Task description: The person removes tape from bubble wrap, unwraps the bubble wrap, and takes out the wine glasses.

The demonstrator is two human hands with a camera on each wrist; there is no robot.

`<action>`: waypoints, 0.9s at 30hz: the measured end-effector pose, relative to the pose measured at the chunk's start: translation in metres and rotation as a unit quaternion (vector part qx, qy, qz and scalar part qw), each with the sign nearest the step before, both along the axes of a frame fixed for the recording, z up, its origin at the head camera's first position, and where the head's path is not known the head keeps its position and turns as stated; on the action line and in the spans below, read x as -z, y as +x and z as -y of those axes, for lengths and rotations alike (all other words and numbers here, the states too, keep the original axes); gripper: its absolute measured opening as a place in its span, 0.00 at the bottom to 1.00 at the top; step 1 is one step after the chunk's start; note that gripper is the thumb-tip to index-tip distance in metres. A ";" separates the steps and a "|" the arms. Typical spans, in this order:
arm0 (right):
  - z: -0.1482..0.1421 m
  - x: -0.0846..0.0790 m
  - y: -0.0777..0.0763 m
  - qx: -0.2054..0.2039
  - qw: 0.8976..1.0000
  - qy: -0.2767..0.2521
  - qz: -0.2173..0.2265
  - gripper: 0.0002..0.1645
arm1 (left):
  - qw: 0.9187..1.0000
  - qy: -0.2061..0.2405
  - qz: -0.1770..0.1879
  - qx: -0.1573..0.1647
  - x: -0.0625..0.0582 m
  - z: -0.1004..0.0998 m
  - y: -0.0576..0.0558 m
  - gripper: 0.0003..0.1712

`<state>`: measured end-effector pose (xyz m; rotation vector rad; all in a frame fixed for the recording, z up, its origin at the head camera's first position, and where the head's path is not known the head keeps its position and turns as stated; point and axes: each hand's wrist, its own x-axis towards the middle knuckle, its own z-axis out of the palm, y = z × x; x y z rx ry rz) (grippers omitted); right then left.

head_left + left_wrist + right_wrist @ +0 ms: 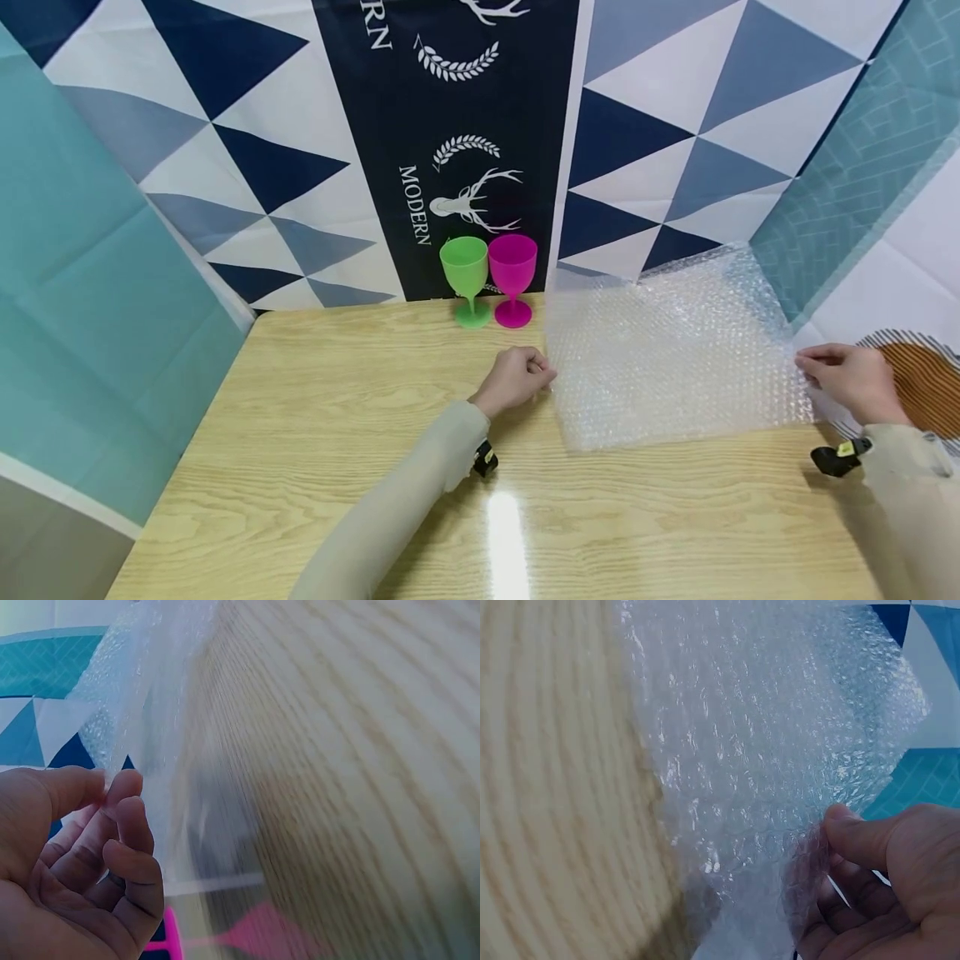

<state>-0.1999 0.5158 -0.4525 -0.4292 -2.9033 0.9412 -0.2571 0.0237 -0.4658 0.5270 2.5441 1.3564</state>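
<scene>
A clear sheet of bubble wrap [675,358] spreads between both hands over the right part of the table, its far edge raised against the wall. My left hand [516,382] pinches its left edge between thumb and forefinger; the left wrist view shows that hand [90,847] with the other fingers loosely bent. At the opposite edge my right hand [855,379] pinches the wrap, thumb on the near face in the right wrist view, where the bubbled surface [735,750] fills the middle. Some fingers of the right hand [900,885] show blurred through the plastic.
A green goblet [465,271] and a magenta goblet [513,271] stand side by side at the table's back edge, just left of the wrap. Behind them rises a patterned wall covering [465,108]. The wooden table [300,433] extends left and toward me.
</scene>
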 end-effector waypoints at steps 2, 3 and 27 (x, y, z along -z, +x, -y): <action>-0.001 -0.002 -0.003 -0.001 1.000 -0.002 -0.004 0.28 | 1.000 -0.008 -0.005 0.000 -0.001 -0.003 -0.003 0.07; -0.001 -0.002 -0.004 -0.003 1.000 -0.004 -0.007 0.28 | 1.000 -0.008 -0.006 0.000 -0.002 -0.005 -0.004 0.07; 0.006 0.015 -0.016 0.051 0.998 -0.026 -0.002 0.25 | 0.999 -0.042 -0.020 -0.004 0.015 -0.017 -0.020 0.06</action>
